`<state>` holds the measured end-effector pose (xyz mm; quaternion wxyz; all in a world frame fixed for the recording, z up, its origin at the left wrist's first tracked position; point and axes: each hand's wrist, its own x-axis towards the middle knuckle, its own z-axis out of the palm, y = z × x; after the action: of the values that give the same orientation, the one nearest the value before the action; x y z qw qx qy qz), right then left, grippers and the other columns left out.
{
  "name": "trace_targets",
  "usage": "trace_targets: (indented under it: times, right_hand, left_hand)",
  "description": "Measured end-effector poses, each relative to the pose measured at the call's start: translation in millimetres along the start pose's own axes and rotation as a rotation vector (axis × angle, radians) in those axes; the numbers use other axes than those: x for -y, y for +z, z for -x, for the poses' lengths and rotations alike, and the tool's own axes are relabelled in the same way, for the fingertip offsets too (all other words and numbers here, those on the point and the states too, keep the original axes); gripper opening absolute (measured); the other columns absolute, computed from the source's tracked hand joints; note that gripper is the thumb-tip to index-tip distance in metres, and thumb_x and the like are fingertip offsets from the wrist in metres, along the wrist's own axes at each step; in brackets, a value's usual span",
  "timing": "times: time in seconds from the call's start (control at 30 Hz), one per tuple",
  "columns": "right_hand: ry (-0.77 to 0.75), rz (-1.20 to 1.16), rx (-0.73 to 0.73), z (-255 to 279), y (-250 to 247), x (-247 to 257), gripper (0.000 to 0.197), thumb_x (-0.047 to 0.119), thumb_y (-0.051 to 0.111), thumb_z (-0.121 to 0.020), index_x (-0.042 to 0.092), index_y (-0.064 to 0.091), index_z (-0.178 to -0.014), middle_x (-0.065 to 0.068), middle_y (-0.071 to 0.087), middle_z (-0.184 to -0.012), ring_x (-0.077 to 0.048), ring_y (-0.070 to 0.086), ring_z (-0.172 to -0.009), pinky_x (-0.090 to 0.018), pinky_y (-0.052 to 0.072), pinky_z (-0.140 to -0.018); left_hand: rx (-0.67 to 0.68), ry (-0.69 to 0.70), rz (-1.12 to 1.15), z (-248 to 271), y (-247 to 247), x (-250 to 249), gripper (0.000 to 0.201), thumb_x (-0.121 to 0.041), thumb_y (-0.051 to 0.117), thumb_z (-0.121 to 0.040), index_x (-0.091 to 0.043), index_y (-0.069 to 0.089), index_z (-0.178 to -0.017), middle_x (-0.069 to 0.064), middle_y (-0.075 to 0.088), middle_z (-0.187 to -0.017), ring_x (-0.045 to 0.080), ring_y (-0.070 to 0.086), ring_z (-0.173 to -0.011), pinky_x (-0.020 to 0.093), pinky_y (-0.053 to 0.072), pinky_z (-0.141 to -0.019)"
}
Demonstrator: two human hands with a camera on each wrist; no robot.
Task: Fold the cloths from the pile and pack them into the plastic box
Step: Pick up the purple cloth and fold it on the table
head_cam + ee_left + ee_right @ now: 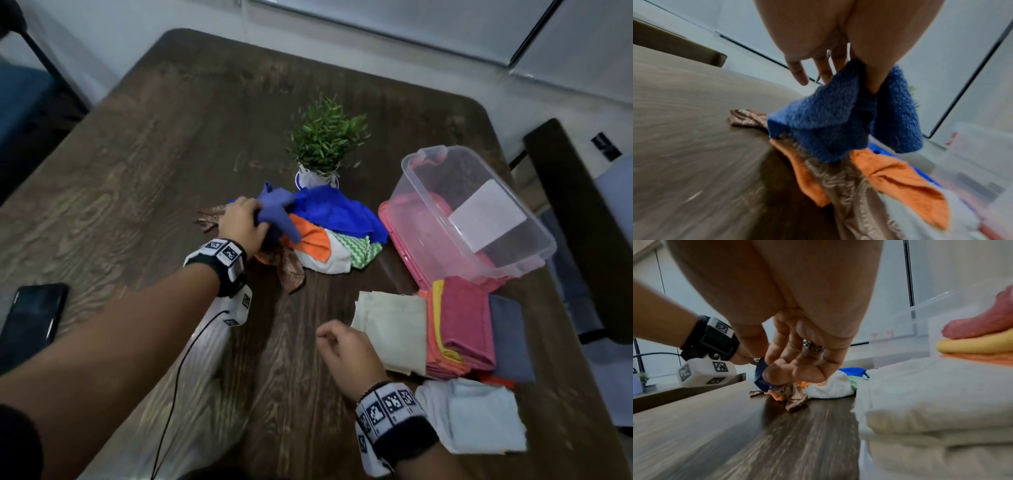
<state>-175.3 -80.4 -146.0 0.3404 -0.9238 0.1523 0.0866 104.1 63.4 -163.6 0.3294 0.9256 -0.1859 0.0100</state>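
Note:
A pile of loose cloths (329, 236) lies mid-table: bright blue, orange, white, green-patterned and brown. My left hand (243, 224) grips a dark blue fuzzy cloth (275, 210) at the pile's left side; in the left wrist view the thumb and fingers pinch that cloth (830, 123) and it hangs over the orange and brown ones. My right hand (342, 346) hovers above the table nearer me, fingers loosely curled and holding nothing (795, 369). The clear plastic box (479, 219) stands tilted on its pink lid at the right.
Folded cloths lie front right: a cream one (394, 329), a pink, yellow and orange stack (462, 329), a grey one (510, 339) and a pale blue one (479, 414). A potted plant (322, 147) stands behind the pile. A phone (30, 322) lies far left.

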Motion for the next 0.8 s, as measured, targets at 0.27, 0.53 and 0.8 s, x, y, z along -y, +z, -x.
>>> trace_targets:
  times: [0.27,0.53,0.8]
  right_hand:
    - [-0.048,-0.383,-0.286,-28.2,-3.1,29.8,0.065,0.035,0.07,-0.082,0.032,0.039,-0.139,0.015,0.04,-0.135,-0.008,0.057,-0.107,-0.037,0.053,-0.088]
    - [-0.127,-0.628,-0.451,-34.2,-30.4,51.8,0.006,0.011,0.067,-0.09,0.011,0.062,-0.087,-0.007,0.067,-0.081,-0.005,0.056,-0.073,-0.033,0.048,-0.07]
    - [-0.337,-0.389,-0.523,-17.9,-56.2,72.1,0.005,0.021,0.063,-0.087,0.018,0.067,-0.084,0.003,0.064,-0.083,-0.014,0.06,-0.079,-0.026,0.047,-0.072]
  left_hand:
    - [0.066,0.252,0.597,50.2,-48.0,-59.8,0.016,-0.014,0.056,-0.07,-0.019,0.041,-0.071,0.001,0.05,-0.067,0.006,0.041,-0.063,0.022,0.038,-0.061]
    - [0.247,0.268,0.773,91.3,-57.0,-75.7,0.018,-0.029,0.061,-0.083,-0.016,0.049,-0.086,-0.009,0.052,-0.08,0.005,0.046,-0.073,0.022,0.04,-0.069]
    - [0.389,0.313,0.75,120.5,-57.1,-91.7,0.06,-0.03,0.075,-0.082,-0.016,0.044,-0.132,-0.001,0.056,-0.125,0.007,0.054,-0.119,0.024,0.043,-0.1]
